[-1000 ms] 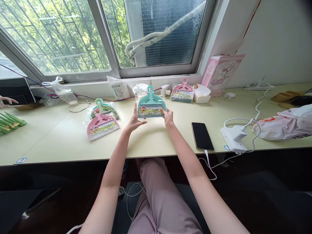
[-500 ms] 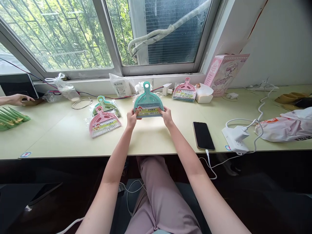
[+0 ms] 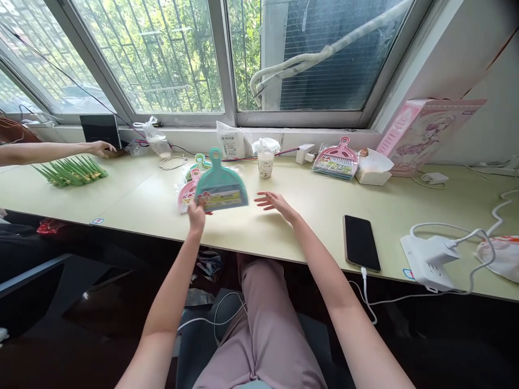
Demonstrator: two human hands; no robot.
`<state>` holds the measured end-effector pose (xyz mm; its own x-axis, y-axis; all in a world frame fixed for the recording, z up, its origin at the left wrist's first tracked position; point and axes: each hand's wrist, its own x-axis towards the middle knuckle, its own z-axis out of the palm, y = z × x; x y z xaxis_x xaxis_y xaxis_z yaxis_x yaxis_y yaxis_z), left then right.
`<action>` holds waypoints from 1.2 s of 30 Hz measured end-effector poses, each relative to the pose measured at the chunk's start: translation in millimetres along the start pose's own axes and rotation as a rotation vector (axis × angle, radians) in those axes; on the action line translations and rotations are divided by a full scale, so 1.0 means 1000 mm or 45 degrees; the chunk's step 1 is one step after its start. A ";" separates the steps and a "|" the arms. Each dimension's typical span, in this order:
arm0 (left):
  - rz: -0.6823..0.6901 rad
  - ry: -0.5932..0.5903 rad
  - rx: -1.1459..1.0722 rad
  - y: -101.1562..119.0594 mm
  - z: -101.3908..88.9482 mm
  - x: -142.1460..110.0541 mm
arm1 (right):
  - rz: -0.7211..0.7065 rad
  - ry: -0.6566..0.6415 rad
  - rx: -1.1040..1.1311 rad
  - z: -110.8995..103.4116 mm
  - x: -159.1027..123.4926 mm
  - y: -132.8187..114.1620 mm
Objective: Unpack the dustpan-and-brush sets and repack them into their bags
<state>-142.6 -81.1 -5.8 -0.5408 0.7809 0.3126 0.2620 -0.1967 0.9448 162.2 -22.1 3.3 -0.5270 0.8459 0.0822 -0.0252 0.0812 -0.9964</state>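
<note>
My left hand (image 3: 197, 215) grips the lower left edge of a teal dustpan (image 3: 219, 181), handle upward, with a printed label band across its front. It is held above the table, partly in front of a pink dustpan and brush set (image 3: 186, 197) and a green set (image 3: 198, 162), both in clear wrap. To the right of the teal dustpan, my right hand (image 3: 273, 202) is apart from it, fingers stretched out and holding nothing. Farther right, a stack of wrapped dustpan sets (image 3: 337, 159) lies with a pink one on top.
A lidded drink cup (image 3: 265, 162) stands behind my right hand. On the right are a tissue pack (image 3: 373, 166), a phone (image 3: 361, 243), a power strip (image 3: 427, 265) and a pink box (image 3: 430, 135). At left, another person's hand (image 3: 101, 148) is near green stalk-like items (image 3: 73, 172).
My right hand has let go of the teal dustpan and opened. My left hand has carried the dustpan left, over the other sets. The view has turned left, and the cup is uncovered.
</note>
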 end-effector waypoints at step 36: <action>1.016 0.080 0.867 -0.045 0.032 0.166 | -0.037 1.123 -0.162 -0.035 0.040 0.033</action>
<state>-219.2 76.3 0.5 -0.0491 0.5356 0.8431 0.9441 -0.2505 0.2141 170.3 32.7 -25.4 0.3193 0.9363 0.1464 0.0940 0.1225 -0.9880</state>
